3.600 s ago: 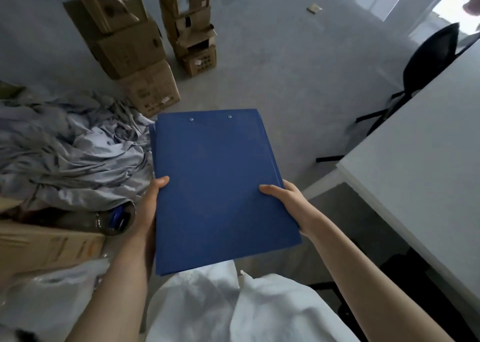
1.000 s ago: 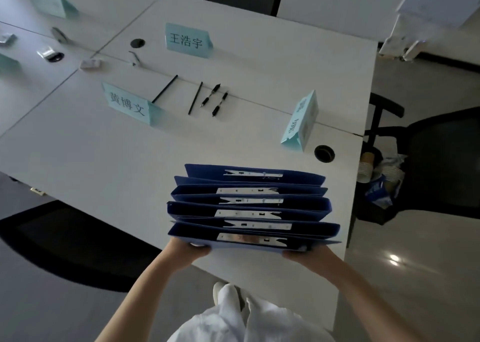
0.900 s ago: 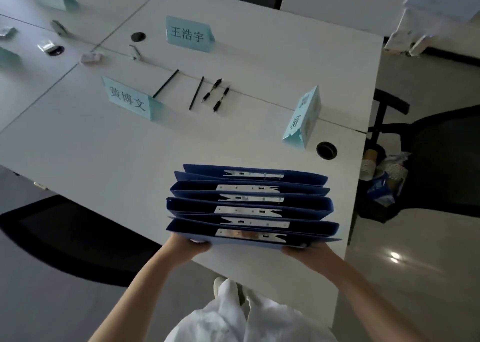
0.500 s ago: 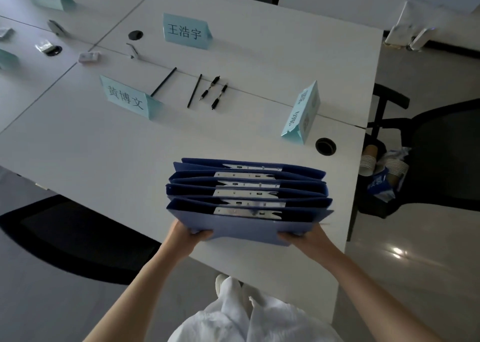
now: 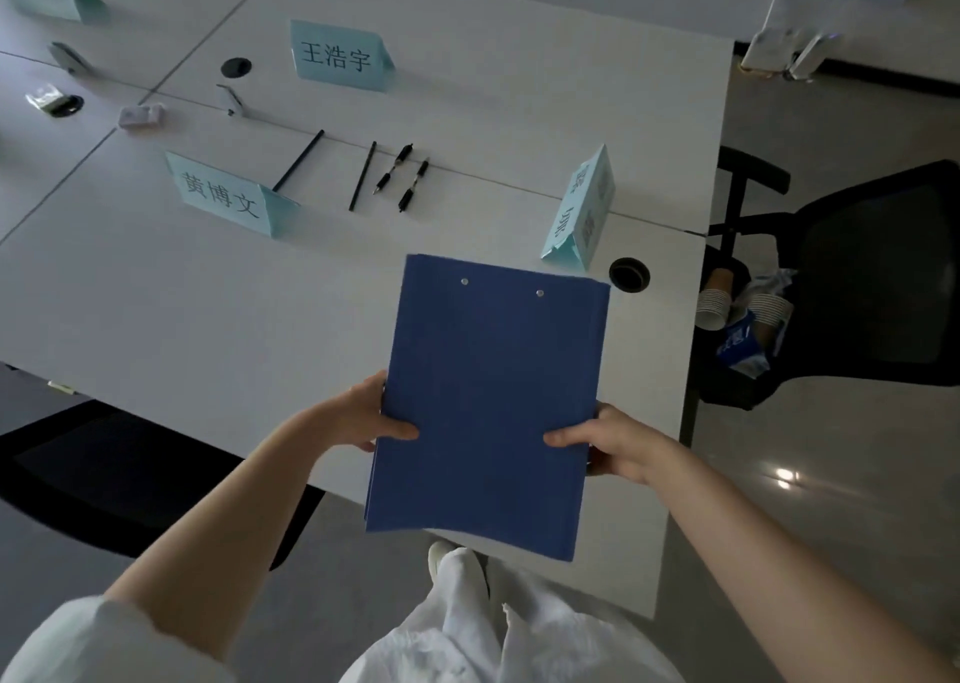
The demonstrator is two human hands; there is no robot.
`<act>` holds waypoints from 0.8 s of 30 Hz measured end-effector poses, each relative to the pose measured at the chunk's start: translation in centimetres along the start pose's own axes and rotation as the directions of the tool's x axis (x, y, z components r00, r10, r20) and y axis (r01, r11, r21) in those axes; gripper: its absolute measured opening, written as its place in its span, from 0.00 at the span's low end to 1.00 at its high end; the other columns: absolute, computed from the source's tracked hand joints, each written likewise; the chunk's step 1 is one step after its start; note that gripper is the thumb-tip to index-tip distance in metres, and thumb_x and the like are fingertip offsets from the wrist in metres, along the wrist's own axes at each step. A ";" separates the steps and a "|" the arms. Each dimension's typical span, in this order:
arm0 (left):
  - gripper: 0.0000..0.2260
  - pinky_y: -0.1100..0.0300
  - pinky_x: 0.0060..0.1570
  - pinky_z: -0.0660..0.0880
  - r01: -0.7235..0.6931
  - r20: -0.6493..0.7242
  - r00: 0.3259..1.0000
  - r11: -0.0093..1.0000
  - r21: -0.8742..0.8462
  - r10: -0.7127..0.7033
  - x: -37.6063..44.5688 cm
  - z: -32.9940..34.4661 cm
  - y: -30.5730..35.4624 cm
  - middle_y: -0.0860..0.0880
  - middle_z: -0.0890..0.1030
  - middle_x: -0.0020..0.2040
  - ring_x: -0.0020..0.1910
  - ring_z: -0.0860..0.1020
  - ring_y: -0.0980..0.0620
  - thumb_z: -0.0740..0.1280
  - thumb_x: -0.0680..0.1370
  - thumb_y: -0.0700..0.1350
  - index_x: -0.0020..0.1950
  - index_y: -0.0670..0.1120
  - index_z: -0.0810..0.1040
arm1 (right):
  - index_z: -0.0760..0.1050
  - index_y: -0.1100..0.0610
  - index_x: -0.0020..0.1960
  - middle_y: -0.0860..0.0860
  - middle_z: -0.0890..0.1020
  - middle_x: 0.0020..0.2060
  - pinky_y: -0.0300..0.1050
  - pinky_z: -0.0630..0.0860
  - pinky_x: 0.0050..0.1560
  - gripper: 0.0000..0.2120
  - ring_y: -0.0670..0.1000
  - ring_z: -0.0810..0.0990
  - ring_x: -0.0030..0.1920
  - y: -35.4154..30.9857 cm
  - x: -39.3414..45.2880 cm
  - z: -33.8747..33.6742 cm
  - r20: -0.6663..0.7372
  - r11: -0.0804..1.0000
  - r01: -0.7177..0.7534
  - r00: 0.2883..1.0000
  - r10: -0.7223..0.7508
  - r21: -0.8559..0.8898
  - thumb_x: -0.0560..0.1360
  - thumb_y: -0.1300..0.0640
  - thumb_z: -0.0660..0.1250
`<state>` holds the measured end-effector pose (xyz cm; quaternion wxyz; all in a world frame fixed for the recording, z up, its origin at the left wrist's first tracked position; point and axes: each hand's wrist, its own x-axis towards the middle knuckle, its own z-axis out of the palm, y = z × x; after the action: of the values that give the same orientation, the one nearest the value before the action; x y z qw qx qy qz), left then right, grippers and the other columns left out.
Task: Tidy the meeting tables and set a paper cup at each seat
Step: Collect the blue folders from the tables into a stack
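Nearest, the left hand (image 5: 363,417) and right hand (image 5: 610,443) grip a stack of blue folders (image 5: 488,402) by its side edges, thumbs on top, above the near edge of the white table (image 5: 156,319). The stack hides part of the tabletop. Beyond it a cable hole (image 5: 629,273) and a tilted name card (image 5: 579,209) sit close. Farther off lie four pens (image 5: 384,173) between two more name cards (image 5: 228,196). Paper cups (image 5: 714,308) lie on a black chair (image 5: 857,277) at the right.

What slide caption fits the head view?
Both hands hold blue folders above a white table with name cards.
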<state>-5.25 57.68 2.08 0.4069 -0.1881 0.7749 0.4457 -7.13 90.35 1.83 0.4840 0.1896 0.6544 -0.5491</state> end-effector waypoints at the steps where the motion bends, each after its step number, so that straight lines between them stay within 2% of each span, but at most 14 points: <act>1: 0.30 0.43 0.53 0.80 0.037 0.007 0.999 0.999 0.018 -0.037 0.6 0.2 0.1 0.52 0.76 0.64 0.60 0.77 0.47 0.75 0.72 0.40 0.68 0.53 0.66 | 0.75 0.53 0.62 0.50 0.84 0.55 0.57 0.80 0.56 0.28 0.54 0.82 0.55 0.2 0.3 0.0 0.002 0.998 -0.049 0.999 0.049 0.025 0.65 0.62 0.79; 4: 0.26 0.43 0.54 0.79 0.103 0.011 0.995 0.994 0.037 -0.103 2.0 1.1 0.5 0.49 0.76 0.64 0.60 0.77 0.45 0.74 0.74 0.41 0.68 0.49 0.67 | 0.76 0.57 0.60 0.54 0.83 0.55 0.59 0.79 0.55 0.24 0.58 0.82 0.54 0.6 0.9 0.2 -0.005 0.984 -0.158 0.987 0.159 0.081 0.66 0.64 0.77; 8: 0.23 0.41 0.55 0.79 0.128 0.003 0.992 0.991 0.049 -0.128 3.5 1.7 0.3 0.48 0.77 0.63 0.59 0.79 0.44 0.72 0.75 0.41 0.68 0.48 0.69 | 0.76 0.59 0.59 0.56 0.82 0.54 0.56 0.80 0.50 0.22 0.59 0.81 0.53 1.3 1.9 0.5 -0.054 0.968 -0.215 0.973 0.223 0.126 0.66 0.64 0.77; 12: 0.29 0.40 0.55 0.79 0.129 0.016 0.992 0.992 0.016 -0.129 4.7 2.0 -0.4 0.47 0.78 0.63 0.59 0.79 0.42 0.75 0.69 0.45 0.67 0.47 0.70 | 0.75 0.58 0.60 0.56 0.83 0.53 0.54 0.81 0.48 0.27 0.58 0.82 0.51 2.2 2.6 0.4 -0.125 0.972 -0.202 0.968 0.217 0.117 0.64 0.61 0.79; 15: 0.26 0.42 0.60 0.76 0.120 0.007 0.993 0.993 0.017 -0.121 5.1 2.6 -0.6 0.45 0.77 0.64 0.62 0.77 0.41 0.74 0.73 0.42 0.68 0.44 0.70 | 0.73 0.58 0.61 0.55 0.83 0.53 0.52 0.82 0.46 0.30 0.57 0.83 0.51 2.7 2.9 0.2 -0.169 0.976 -0.190 0.964 0.205 0.104 0.62 0.59 0.80; 20: 0.28 0.45 0.64 0.73 0.148 -0.008 0.989 0.989 -0.024 -0.148 5.3 3.2 -0.8 0.45 0.75 0.66 0.63 0.76 0.42 0.74 0.73 0.41 0.70 0.43 0.68 | 0.73 0.59 0.61 0.55 0.83 0.52 0.48 0.81 0.42 0.23 0.55 0.82 0.49 2.1 2.7 0.3 -0.163 0.974 -0.198 0.963 0.214 0.109 0.68 0.62 0.75; 24: 0.26 0.46 0.63 0.75 0.145 0.026 0.989 0.989 -0.034 -0.144 5.1 3.1 -0.8 0.46 0.77 0.65 0.62 0.77 0.44 0.73 0.74 0.41 0.70 0.44 0.69 | 0.74 0.60 0.61 0.55 0.83 0.52 0.49 0.80 0.45 0.21 0.55 0.82 0.51 1.9 2.5 0.1 -0.142 0.969 -0.207 0.964 0.226 0.136 0.69 0.62 0.74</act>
<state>-6.33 60.18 -3.26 0.4436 -0.2460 0.7463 0.4310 -6.73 90.24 -1.28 0.4762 0.3312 0.6314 -0.5147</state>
